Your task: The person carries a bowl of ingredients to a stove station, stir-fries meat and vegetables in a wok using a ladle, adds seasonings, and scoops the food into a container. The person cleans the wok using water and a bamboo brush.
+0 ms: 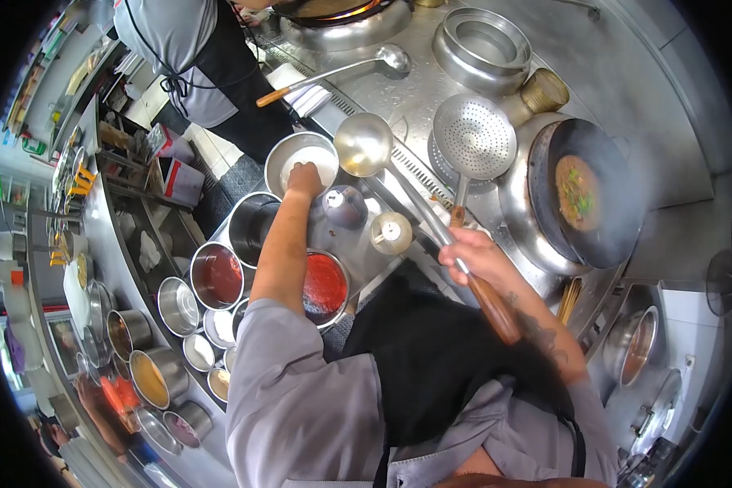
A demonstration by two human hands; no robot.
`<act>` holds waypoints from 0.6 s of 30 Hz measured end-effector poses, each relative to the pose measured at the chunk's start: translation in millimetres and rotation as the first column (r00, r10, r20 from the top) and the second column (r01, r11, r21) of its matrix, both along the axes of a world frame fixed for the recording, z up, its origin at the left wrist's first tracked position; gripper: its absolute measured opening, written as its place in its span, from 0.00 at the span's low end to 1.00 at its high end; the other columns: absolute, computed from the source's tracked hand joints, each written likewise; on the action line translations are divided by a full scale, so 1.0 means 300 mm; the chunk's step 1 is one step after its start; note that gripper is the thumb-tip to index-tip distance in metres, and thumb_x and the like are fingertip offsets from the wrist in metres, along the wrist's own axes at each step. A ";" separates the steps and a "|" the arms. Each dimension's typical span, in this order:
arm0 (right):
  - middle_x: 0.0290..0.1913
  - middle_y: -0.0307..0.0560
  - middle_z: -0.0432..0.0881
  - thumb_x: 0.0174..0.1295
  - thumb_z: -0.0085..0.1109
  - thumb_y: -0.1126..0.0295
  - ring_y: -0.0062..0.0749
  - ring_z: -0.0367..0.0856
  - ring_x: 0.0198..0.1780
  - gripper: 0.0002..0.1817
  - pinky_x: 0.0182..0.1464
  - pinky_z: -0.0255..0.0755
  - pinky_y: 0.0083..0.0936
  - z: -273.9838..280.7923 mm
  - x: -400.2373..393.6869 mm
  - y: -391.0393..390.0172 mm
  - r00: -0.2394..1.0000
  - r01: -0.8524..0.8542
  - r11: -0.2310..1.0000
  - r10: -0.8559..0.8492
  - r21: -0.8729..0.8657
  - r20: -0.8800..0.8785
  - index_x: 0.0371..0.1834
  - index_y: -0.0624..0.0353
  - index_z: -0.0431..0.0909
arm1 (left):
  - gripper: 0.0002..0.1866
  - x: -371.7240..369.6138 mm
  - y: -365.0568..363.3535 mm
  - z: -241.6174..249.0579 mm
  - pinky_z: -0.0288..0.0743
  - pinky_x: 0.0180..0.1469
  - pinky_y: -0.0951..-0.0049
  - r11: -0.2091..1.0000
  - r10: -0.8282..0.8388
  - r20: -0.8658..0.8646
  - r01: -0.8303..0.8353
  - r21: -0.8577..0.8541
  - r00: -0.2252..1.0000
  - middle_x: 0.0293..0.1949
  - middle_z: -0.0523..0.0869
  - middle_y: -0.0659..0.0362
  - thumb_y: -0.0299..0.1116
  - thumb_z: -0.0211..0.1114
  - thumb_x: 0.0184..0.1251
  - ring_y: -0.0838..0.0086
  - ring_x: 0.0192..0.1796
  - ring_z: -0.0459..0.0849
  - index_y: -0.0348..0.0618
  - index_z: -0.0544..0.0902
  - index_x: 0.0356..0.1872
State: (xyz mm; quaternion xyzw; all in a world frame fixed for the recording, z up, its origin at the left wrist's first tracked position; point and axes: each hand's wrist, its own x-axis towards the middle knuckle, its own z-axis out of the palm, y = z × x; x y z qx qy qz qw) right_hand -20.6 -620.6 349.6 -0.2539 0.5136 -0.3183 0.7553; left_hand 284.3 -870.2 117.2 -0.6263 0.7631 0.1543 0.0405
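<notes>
Commercial kitchen line, steel counter (431, 89) running past a smoking wok (586, 191) with food in it, a co-worker in an apron at the next station; seasoning tubs ranked along your left. Your left hand (305, 177) is down in the white-powder bowl (289, 159), fingers closed as if pinching, though what they grip I cannot tell; take a modest pinch and carry it straight over the ladle (364, 145) bowl just beside, so nothing drops into the red sauce pot (325, 286) under your forearm. Left arm fully extended, elbow low; right hand (473, 256) wrapped around the ladle's wooden handle, holding the empty scoop level, so keep that wrist still.
</notes>
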 end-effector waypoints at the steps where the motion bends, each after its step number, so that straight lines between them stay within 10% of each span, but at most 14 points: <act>1: 0.25 0.37 0.70 0.64 0.49 0.75 0.18 0.68 0.15 0.12 0.17 0.63 0.16 -0.003 0.000 -0.002 1.000 0.001 1.000 -0.001 -0.001 0.001 0.50 0.64 0.71 | 0.25 0.002 -0.006 -0.012 0.75 0.58 0.59 1.000 -0.020 0.008 0.020 -0.018 1.000 0.50 0.79 0.39 0.39 0.70 0.52 0.48 0.55 0.80 0.31 0.78 0.48; 18: 0.25 0.38 0.72 0.64 0.50 0.75 0.20 0.70 0.15 0.04 0.17 0.62 0.20 -0.018 -0.005 -0.010 0.999 0.040 0.999 -0.040 0.028 0.014 0.40 0.62 0.71 | 0.18 -0.016 -0.020 0.009 0.78 0.54 0.61 1.000 -0.031 0.014 0.031 -0.005 0.999 0.43 0.86 0.42 0.37 0.72 0.47 0.52 0.49 0.85 0.35 0.86 0.37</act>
